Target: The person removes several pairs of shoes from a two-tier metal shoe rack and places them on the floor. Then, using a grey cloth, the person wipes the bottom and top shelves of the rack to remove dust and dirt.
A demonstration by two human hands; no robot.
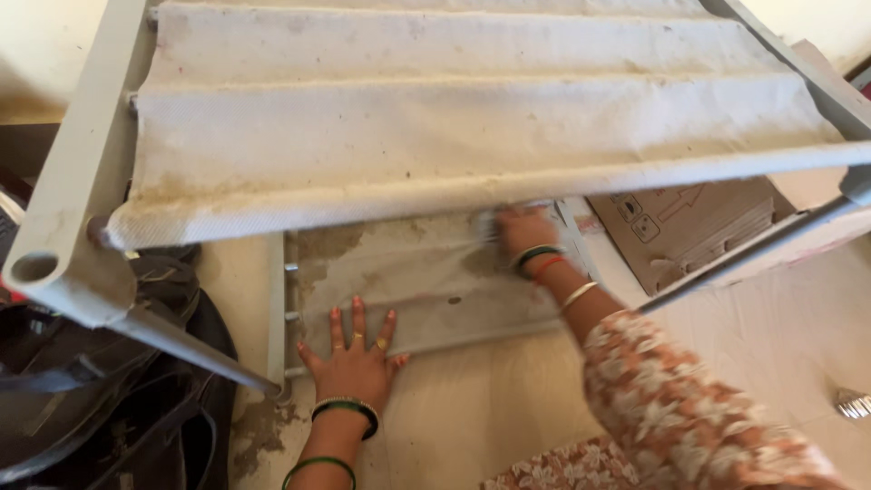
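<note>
- The left hand [354, 361] is lying flat, fingers spread and grip released, pressing on the front edge of the lower shelf [399, 290] of a grey rack [77, 209].
- The right hand [523, 231] is reaching under the upper shelf [472, 118] to the far right part of the lower shelf, its grip clenching a small pale cloth [485, 224] that is touching the fabric; most of the cloth is hidden by the upper shelf's front edge.
- The lower shelf's fabric is showing brown stains, darkest near its far left corner and beside the right hand.
- The upper shelf's pale fabric is sagging in folds between the rack's bars, with a dirty line along its front edge.
- A cardboard box [699, 227] is lying on the floor [508, 399] just beyond the rack's right side.
- Dark bags [109, 381] are lying heaped on the floor at the rack's left side.
</note>
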